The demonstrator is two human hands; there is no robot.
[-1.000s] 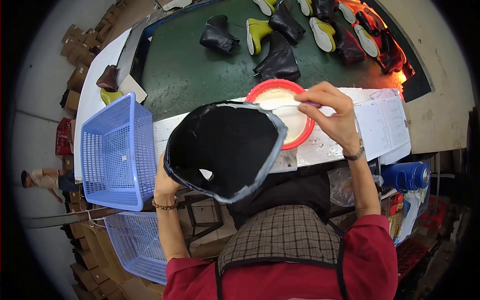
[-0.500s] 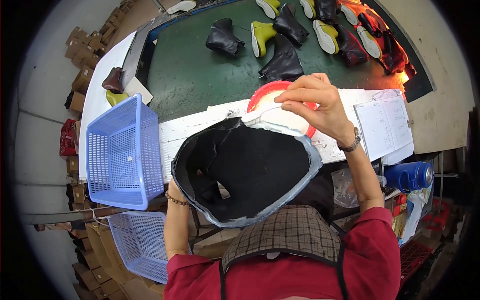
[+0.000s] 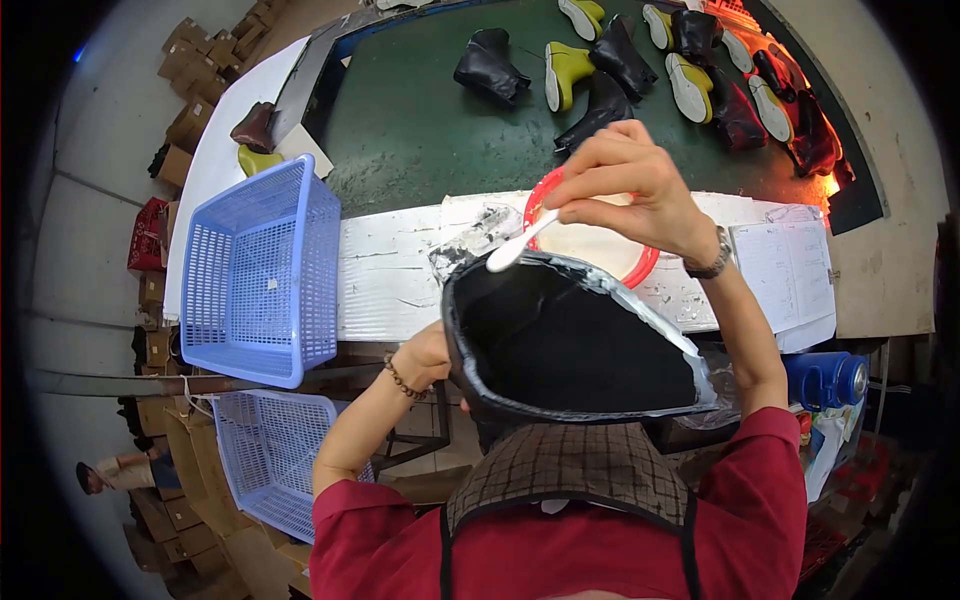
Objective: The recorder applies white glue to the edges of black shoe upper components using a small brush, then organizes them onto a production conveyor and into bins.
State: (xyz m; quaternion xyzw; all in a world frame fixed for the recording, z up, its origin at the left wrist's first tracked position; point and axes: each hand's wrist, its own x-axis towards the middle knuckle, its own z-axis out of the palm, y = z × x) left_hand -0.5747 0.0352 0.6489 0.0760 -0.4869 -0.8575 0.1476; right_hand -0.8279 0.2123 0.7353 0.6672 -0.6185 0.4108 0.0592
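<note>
A black boot upper (image 3: 570, 345) is held over my lap with its wide opening toward me. A wet whitish coat runs along much of its rim. My left hand (image 3: 428, 352) is closed on its left side, the fingers partly hidden behind the material. Between thumb and fingertips my right hand (image 3: 630, 195) pinches a small white spoon-shaped applicator (image 3: 508, 254), its broad rounded end at the upper's far left rim. Beneath my right hand stands a red bowl (image 3: 648, 270) of creamy white liquid, partly covered by the hand and the upper.
Black boots (image 3: 490, 68) and yellow-green boots with white soles (image 3: 568, 75) lie on the green surface (image 3: 410, 140) beyond. A blue basket (image 3: 318, 270) stands at left, another (image 3: 275, 440) below it. An open notebook (image 3: 780, 270) and blue jug (image 3: 825, 380) are at right.
The boot upper has moved right and turned, baring my left hand. The applicator has tilted, its broad end now lower at the rim's far left. A person has appeared at the lower left.
</note>
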